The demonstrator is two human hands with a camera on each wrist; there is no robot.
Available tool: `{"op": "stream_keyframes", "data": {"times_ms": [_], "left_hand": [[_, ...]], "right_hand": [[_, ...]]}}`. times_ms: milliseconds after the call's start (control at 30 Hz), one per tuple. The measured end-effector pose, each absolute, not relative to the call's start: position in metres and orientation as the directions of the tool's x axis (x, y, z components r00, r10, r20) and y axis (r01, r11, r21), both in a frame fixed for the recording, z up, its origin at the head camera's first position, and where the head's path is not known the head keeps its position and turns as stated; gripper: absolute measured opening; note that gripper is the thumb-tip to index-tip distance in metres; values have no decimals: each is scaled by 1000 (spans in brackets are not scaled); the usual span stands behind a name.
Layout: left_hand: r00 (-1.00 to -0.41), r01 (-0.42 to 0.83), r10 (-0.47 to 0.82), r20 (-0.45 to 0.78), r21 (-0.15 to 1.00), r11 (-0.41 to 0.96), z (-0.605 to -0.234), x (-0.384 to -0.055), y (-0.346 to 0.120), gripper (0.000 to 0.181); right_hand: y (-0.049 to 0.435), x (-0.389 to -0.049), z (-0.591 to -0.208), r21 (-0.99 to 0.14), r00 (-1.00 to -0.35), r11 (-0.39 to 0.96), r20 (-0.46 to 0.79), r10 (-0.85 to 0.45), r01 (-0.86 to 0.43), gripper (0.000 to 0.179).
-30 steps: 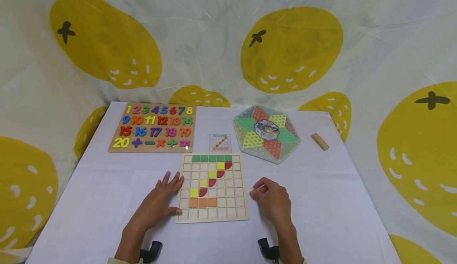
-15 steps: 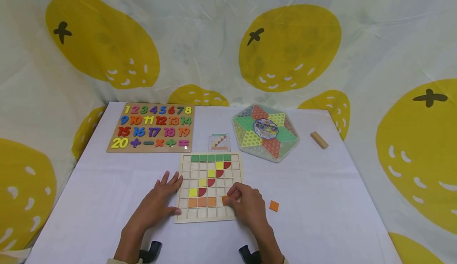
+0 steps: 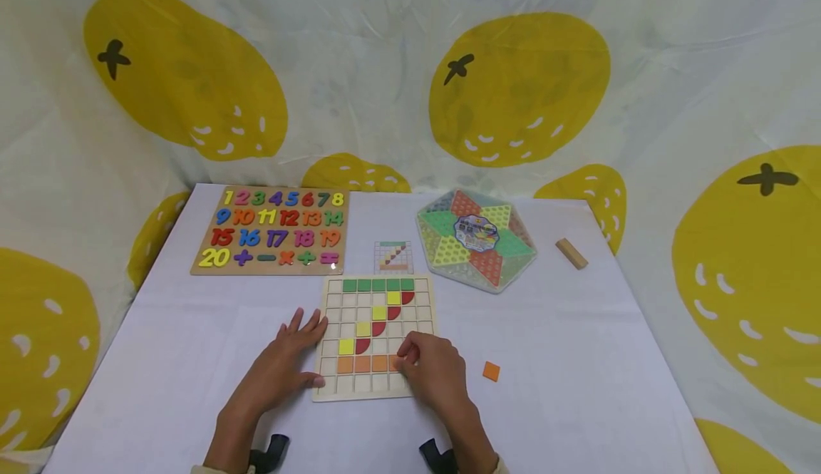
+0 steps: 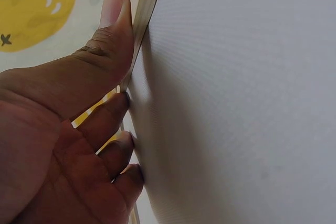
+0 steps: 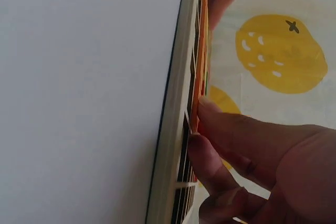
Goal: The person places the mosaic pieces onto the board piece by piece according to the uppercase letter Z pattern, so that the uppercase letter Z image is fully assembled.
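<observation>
A wooden grid board [image 3: 363,385] lies before me with a green row on top, a diagonal of yellow squares and red quarter-round pieces, and an orange row below. My left hand [image 3: 288,356] rests at its left edge with fingers spread, the thumb touching the rim in the left wrist view. Over the right part of the board, my right hand [image 3: 436,373] pinches an orange square tile [image 3: 393,363] at the right end of the orange row. In the right wrist view thumb and finger touch this tile. Another orange square [image 3: 491,371] lies on the cloth to the right.
Behind the board lies a small pattern card [image 3: 393,257]. A number puzzle board [image 3: 269,267] is at the back left. A hexagonal Chinese checkers board [image 3: 477,239] sits at the back right, with a small wooden block [image 3: 571,254] beyond it.
My right hand has moved left from beside the board, bringing an orange tile to the right end of the orange row. The loose orange square became visible. My left hand stays put.
</observation>
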State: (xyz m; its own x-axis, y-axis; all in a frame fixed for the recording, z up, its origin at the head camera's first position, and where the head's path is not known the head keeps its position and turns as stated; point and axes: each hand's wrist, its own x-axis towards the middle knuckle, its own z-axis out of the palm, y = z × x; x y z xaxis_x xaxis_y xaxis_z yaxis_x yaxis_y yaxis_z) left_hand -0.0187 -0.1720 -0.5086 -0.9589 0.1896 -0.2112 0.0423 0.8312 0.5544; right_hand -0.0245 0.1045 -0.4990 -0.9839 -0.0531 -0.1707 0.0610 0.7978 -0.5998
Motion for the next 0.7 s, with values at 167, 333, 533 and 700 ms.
{"op": "stream_keyframes", "data": {"times_ms": [167, 333, 533, 700], "left_hand": [[-958, 39, 190, -213, 562, 826, -510, -18, -173, 108], [-958, 42, 193, -210, 566, 823, -510, -18, -173, 109], [-958, 45, 199, -206, 577, 816, -509, -18, -174, 108], [-959, 50, 203, -200, 583, 811, -509, -17, -174, 107]], "right_hand": [[119, -24, -500, -632, -982, 774, -160, -96, 27, 20], [141, -23, -498, -659, -987, 749, -154, -45, 69, 26], [184, -21, -495, -622, -988, 771, -138, 63, 136, 35], [223, -14, -489, -585, -981, 789, -156, 117, 188, 40]]}}
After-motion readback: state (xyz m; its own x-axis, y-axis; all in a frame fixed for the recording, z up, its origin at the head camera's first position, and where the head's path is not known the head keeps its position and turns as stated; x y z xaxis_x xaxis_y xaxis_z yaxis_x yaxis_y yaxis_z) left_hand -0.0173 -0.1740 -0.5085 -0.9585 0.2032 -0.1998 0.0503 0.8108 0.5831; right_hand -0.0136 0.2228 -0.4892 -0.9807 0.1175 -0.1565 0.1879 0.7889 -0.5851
